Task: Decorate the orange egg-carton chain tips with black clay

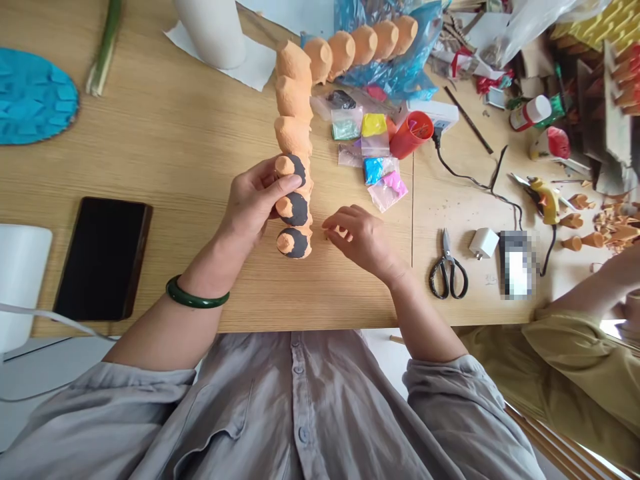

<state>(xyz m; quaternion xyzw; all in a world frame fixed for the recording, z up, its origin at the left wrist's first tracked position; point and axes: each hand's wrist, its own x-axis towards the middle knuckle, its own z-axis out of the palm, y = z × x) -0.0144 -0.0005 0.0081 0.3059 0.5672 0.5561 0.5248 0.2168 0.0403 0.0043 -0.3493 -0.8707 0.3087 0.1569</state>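
Observation:
My left hand (pixel 253 203) is closed round a long, bumpy strip of orange clay (pixel 294 100), its thumb pressed on one of the bumps. The three bumps nearest me carry dark grey clay patches (pixel 299 210) around their orange tips; the farther ones are plain orange. Just right of the strip, apart from it, my right hand (pixel 361 239) has its thumb and fingertips drawn together in a pinch. Whatever may be between those fingertips is too small to make out. A second bumpy orange strip (pixel 365 45) lies beyond, on blue plastic (pixel 410 80).
Small bags of coloured clay (pixel 376 133) and a red cup (pixel 413 133) lie ahead. Black-handled scissors (pixel 447 267), a white plug adapter (pixel 483 243) and a glue gun (pixel 545 200) are at right. A phone (pixel 103 260) lies left. Another person's arm (pixel 600 283) reaches in at right.

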